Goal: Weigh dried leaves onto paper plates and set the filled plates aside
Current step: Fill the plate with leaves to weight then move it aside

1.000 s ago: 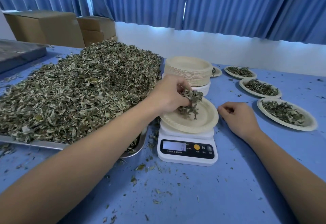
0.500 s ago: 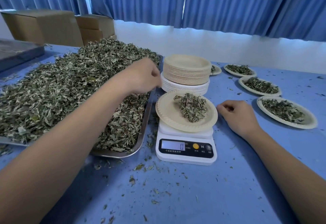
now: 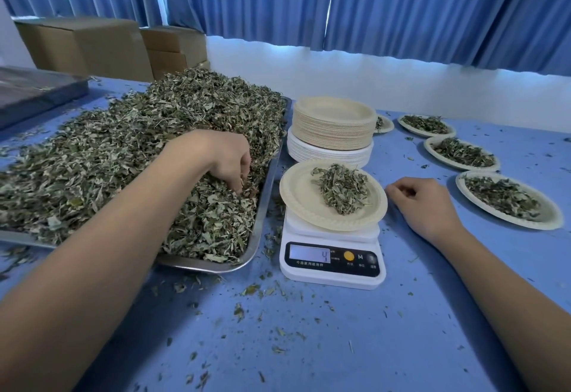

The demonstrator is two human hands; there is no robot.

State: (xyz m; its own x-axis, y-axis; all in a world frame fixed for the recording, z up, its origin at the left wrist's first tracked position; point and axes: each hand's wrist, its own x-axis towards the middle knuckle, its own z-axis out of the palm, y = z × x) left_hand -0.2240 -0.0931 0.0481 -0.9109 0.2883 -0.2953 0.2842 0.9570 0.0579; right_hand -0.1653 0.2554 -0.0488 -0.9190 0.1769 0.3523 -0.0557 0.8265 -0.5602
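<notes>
A large heap of dried leaves [image 3: 123, 150] fills a metal tray [image 3: 262, 206] on the left. My left hand [image 3: 222, 157] reaches down into the heap near the tray's right side, fingers curled into the leaves with the tips buried. To the right stands a white scale [image 3: 332, 260] whose display reads 4. It carries a paper plate [image 3: 296, 194] with a small clump of leaves [image 3: 340, 189]. My right hand [image 3: 423, 203] rests on the blue table just right of that plate, fingers loosely curled, holding nothing.
A stack of paper plates [image 3: 332, 123] stands behind the scale. Several filled plates [image 3: 506, 200] line up at the right, running toward the back. Cardboard boxes [image 3: 86, 49] and a dark slab [image 3: 31, 89] sit at the back left. Leaf crumbs litter the table near the front.
My left hand dropped a clump of leaves on the plate, swung left and sank into the heap in the tray. The scale reading rose to 4. The right hand stayed put.
</notes>
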